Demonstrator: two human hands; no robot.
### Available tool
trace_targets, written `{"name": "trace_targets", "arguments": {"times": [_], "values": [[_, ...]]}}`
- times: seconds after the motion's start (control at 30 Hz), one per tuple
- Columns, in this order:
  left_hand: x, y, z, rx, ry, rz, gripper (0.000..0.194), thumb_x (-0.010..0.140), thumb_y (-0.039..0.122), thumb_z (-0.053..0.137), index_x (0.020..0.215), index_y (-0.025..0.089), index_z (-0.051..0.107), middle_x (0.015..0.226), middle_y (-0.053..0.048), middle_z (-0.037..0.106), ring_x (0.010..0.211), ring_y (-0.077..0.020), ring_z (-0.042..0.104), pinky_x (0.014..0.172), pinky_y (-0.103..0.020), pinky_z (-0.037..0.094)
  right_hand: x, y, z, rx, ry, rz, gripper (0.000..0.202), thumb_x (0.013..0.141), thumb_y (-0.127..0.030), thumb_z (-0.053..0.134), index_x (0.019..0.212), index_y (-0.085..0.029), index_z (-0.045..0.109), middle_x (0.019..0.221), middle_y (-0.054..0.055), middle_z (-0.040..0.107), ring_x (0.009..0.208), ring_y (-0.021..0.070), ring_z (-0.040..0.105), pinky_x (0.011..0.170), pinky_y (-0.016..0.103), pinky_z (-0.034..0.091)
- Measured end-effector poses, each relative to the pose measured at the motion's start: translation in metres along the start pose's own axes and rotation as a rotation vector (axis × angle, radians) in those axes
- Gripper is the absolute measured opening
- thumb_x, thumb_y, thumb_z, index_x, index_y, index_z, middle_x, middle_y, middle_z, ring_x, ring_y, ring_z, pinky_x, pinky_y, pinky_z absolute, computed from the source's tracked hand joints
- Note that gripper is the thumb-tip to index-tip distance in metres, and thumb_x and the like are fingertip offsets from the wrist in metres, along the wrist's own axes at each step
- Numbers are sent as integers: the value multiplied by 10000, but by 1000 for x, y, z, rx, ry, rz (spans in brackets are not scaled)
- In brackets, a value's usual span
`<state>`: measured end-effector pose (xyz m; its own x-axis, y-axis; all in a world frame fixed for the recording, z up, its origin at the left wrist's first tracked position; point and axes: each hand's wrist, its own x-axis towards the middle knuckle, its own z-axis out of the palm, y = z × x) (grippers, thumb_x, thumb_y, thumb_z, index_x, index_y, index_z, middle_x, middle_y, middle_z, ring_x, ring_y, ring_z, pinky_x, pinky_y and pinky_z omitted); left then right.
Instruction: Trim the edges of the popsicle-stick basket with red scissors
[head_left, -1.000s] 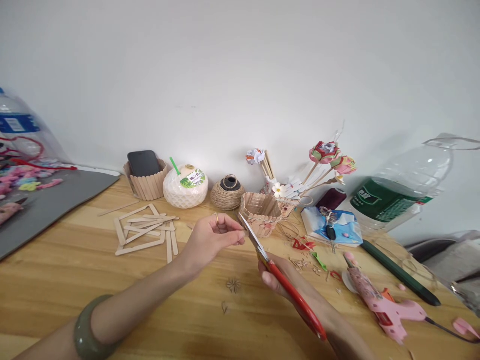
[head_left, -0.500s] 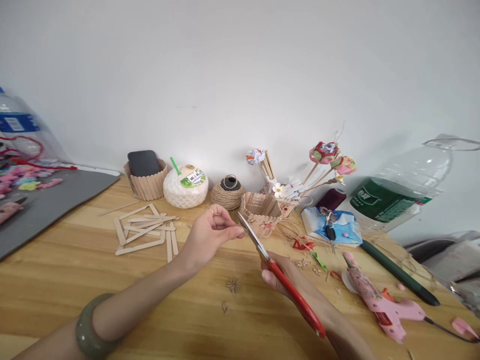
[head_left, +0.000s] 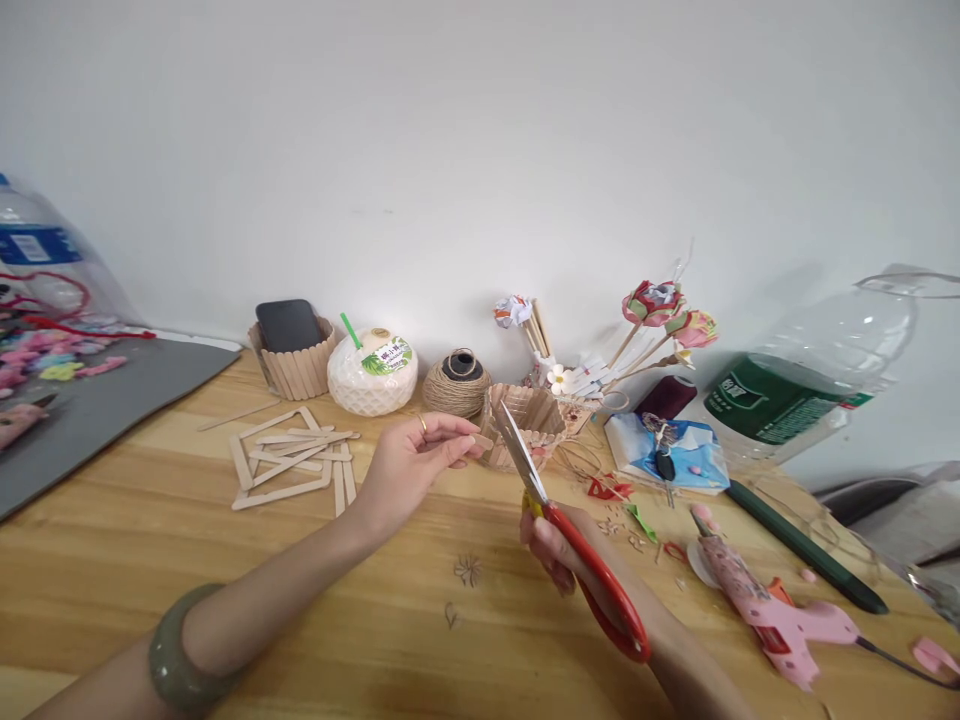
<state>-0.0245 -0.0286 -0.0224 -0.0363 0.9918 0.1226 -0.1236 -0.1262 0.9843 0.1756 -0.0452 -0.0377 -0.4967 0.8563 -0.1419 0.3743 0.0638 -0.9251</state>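
Observation:
My left hand pinches a small flat tan piece between thumb and fingertips; its exact kind is hard to make out. Red-handled scissors are in my right hand, blades pointing up and away, their tips a little right of the tan piece and apart from it. Behind the blades stands a small basket of craft sticks. On the table below my hands lie a small flower shape of bent twine and a single twine loop.
Loose craft sticks lie left, near a stick holder with a phone, a wrapped coconut and a twine ball. To the right are a pink glue gun, a tissue pack, a large bottle and paper flowers.
The scissors have tilted more upright and their blades have moved right, away from my left fingertips. The tan piece now shows more plainly in my left hand.

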Motion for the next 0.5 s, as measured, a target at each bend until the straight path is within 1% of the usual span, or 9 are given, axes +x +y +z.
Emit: {"name": "trace_targets", "arguments": {"times": [0.1,0.23,0.37,0.5], "values": [[-1,-1,1,-49,-1,-40,141,700,253,667,782,150,617,776,-47,723,798,-180,667,674,-254,481,-3,-5,0,7,-8,-3,505,755,-691,407,646,-200,370,584,-48,354,512,104,375,497,239,333],[-3,-3,2,-128,-12,-110,167,686,268,684,763,152,592,741,-50,726,767,-184,672,653,-256,467,-6,-15,1,-58,-1,-5,504,754,-692,405,653,-198,398,612,-33,392,568,127,391,550,258,355],[-4,-4,4,-203,-49,-187,173,680,274,696,740,147,595,717,-38,720,679,-152,665,614,-237,456,-5,-17,0,-174,-5,-11,513,738,-699,423,716,-189,465,689,-3,461,647,159,438,589,270,371],[-6,-4,6,-220,-76,-226,163,649,253,721,698,132,624,658,-18,695,620,-118,633,592,-218,457,-3,-16,-1,-251,-25,-4,498,744,-683,433,748,-187,470,718,9,497,688,180,466,611,278,377]]}}
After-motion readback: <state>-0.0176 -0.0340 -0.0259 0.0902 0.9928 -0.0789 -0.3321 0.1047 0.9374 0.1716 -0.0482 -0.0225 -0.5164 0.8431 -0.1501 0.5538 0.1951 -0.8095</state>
